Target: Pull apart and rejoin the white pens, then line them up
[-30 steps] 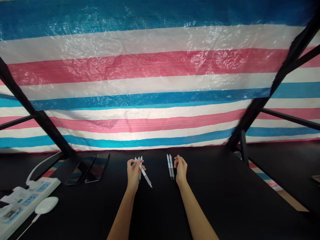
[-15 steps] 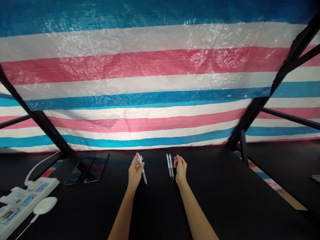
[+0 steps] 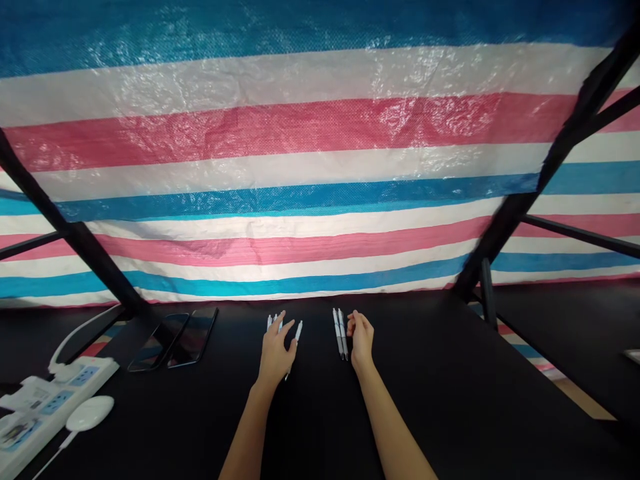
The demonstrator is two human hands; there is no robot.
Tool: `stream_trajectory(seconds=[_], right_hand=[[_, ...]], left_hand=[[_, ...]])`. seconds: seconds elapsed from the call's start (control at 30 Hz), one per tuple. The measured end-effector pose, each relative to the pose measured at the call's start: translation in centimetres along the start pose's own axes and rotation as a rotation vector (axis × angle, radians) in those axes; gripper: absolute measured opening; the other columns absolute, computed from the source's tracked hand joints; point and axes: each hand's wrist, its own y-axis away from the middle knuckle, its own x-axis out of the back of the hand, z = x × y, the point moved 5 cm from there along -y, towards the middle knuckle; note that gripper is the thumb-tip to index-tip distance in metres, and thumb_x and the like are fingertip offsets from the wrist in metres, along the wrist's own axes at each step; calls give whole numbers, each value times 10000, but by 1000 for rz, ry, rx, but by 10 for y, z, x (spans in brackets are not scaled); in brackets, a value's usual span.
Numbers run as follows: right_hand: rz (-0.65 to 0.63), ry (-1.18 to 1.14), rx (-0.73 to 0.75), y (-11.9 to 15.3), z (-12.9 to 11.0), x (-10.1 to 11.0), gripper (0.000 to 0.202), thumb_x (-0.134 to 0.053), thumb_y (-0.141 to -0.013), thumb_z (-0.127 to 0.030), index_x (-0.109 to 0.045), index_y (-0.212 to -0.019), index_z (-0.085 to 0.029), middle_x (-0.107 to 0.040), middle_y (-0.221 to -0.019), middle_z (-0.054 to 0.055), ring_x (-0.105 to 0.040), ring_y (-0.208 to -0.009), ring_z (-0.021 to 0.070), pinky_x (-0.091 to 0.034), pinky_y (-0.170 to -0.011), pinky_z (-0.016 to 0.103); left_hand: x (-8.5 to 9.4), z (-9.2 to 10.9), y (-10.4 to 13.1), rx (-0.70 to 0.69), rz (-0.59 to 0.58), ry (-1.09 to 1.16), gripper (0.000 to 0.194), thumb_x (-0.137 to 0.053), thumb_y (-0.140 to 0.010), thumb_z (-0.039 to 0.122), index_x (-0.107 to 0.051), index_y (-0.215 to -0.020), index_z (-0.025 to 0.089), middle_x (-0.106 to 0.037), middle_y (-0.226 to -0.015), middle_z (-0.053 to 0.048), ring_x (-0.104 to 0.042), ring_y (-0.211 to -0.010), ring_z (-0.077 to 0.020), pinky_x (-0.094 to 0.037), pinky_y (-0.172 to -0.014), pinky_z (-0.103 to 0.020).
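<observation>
My left hand [image 3: 276, 352] is over the black table with its fingers spread apart. Tops of several white pens [image 3: 270, 320] show beyond its fingers, the rest of them covered by the hand. Another white pen [image 3: 299, 331] lies slanted along the thumb side, partly behind the thumb; whether the thumb touches it I cannot tell. To the right, two white and grey pens [image 3: 340, 333] lie side by side. Close beside them rests my right hand [image 3: 362, 340], fingers curled in, with nothing showing in them.
Two dark phones [image 3: 193, 339] lie on the left of the black table [image 3: 320, 427]. A white power strip [image 3: 60, 407] and a white round charger [image 3: 90, 413] with cables are at the lower left. Black frame bars [image 3: 500, 230] flank a striped plastic sheet [image 3: 300, 247] behind.
My left hand has spread its fingers and let go of a pen. That pen now lies farther right and tilts the other way. My right hand has stayed in place.
</observation>
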Motion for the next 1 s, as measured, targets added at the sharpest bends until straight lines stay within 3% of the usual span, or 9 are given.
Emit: stream_trajectory(seconds=[0.17,0.27,0.4,0.63,0.83,1.0], right_hand=[[4,0,-13,-1,1,1,361,-613,-705,-512,-537,-595,-176,-368,-427,-77,-324,-390,71,-260,-425,225],[-7,9,2,-2,1,1,361,-610,-710,-513,-541,-596,-177,-366,-429,-77,-323,-389,73,-259,-423,228],[-16,28,13,-2,0,1,366,-605,-717,-518,-546,-600,-176,-373,-432,-74,-326,-388,75,-267,-426,229],[-47,108,17,0,-2,0,383,-566,-735,-542,-543,-600,-184,-379,-447,-66,-327,-400,86,-272,-434,231],[-235,667,175,3,-10,-6,313,-539,-766,-442,-553,-559,-207,-444,-483,-40,-424,-494,131,-277,-497,239],[-276,1168,405,12,-19,-13,225,-566,-764,-360,-558,-597,-208,-506,-612,-4,-478,-665,174,-288,-622,269]], left_hand=[[11,2,0,92,-80,-166,467,-602,-716,301,-554,-1179,268,-411,-1404,-83,-393,-1259,-318,-339,-984,-489],[11,1,-1,138,-106,-183,300,-611,-721,326,-612,-1012,252,-457,-1362,-79,-396,-1252,-301,-349,-967,-462],[13,-1,-2,170,-44,-180,163,-556,-776,317,-618,-897,228,-523,-1276,-82,-437,-1211,-276,-366,-950,-441],[5,-8,-1,128,-38,-140,356,-594,-736,397,-589,-1043,219,-511,-1275,-113,-454,-1174,-322,-405,-898,-474],[5,-18,-1,136,96,-106,314,-515,-791,348,-591,-1051,189,-533,-1213,-136,-492,-1130,-313,-423,-892,-467],[4,-15,0,88,49,-72,397,-558,-756,353,-563,-1116,187,-474,-1277,-137,-462,-1161,-318,-419,-915,-467]])
